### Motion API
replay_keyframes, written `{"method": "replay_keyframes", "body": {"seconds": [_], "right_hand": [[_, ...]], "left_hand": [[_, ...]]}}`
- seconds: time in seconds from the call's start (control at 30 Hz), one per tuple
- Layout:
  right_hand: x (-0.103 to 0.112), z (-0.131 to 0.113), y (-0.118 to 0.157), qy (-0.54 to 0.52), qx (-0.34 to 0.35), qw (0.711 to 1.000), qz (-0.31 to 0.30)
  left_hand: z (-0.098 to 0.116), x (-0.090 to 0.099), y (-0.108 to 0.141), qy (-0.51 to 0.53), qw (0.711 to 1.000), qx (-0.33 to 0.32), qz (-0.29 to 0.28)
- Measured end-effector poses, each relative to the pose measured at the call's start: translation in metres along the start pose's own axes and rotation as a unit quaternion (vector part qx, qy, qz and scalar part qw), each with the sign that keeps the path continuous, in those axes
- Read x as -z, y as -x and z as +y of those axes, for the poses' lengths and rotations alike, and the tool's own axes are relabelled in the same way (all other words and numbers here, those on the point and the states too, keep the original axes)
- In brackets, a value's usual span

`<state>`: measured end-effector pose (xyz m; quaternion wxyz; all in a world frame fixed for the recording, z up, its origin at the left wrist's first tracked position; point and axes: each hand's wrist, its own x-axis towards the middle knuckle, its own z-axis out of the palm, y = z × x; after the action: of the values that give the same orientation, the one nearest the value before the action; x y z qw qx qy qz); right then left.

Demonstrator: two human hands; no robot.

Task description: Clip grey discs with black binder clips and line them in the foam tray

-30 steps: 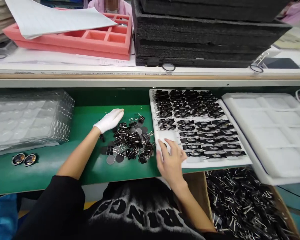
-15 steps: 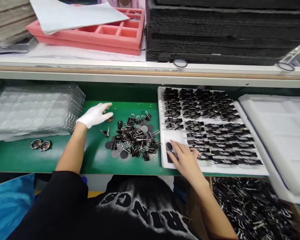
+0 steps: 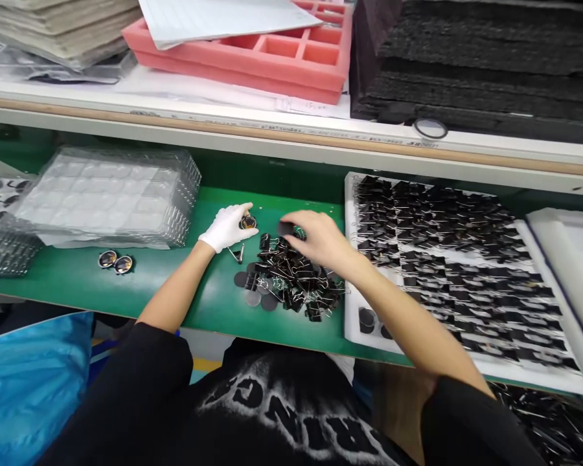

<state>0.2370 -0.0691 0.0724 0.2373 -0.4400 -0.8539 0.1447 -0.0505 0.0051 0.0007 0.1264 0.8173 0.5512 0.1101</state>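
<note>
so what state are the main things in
White-gloved left hand, curved around shiny round piece
Bare right hand, pinching dark round disc
Black metal binder clips, loosely heaped
Clear plastic trays, stacked
Shallow white tray, part-filled with clip rows
Pink compartmented tray, partly covered
Two other shiny round pieces, side by side

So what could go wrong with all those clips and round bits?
The bare right hand might get pinched by the jumbled black clips close by. Its dark disc could slip and get lost among them. The gloved left hand might drop its round piece onto the green table.
</note>
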Motion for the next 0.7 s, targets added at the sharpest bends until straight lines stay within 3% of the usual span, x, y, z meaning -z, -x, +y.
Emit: {"method": "replay_keyframes", "body": {"seconds": [0.1, 0.2, 0.4, 0.53, 0.7], "right_hand": [[-0.034, 0.007, -0.083, -0.033, 0.024, 0.993, -0.115], [-0.064, 0.02, -0.116, -0.059, 0.058, 0.981, -0.173], [-0.089, 0.046, -0.116, -0.057, 0.142, 0.975, -0.162], [-0.094, 0.06, -0.116, -0.078, 0.183, 0.967, -0.159], [-0.091, 0.06, -0.119, -0.06, 0.185, 0.968, -0.161]], "left_hand": [[0.001, 0.0, 0.001, 0.015, 1.0, 0.012, 0.004], [-0.001, -0.003, 0.001, 0.02, 1.0, 0.009, -0.002], [-0.009, -0.007, -0.003, 0.034, 0.999, -0.019, -0.018], [-0.008, -0.006, -0.002, 0.034, 0.999, -0.01, -0.02], [-0.004, -0.004, -0.001, 0.033, 0.999, 0.003, -0.016]]}}
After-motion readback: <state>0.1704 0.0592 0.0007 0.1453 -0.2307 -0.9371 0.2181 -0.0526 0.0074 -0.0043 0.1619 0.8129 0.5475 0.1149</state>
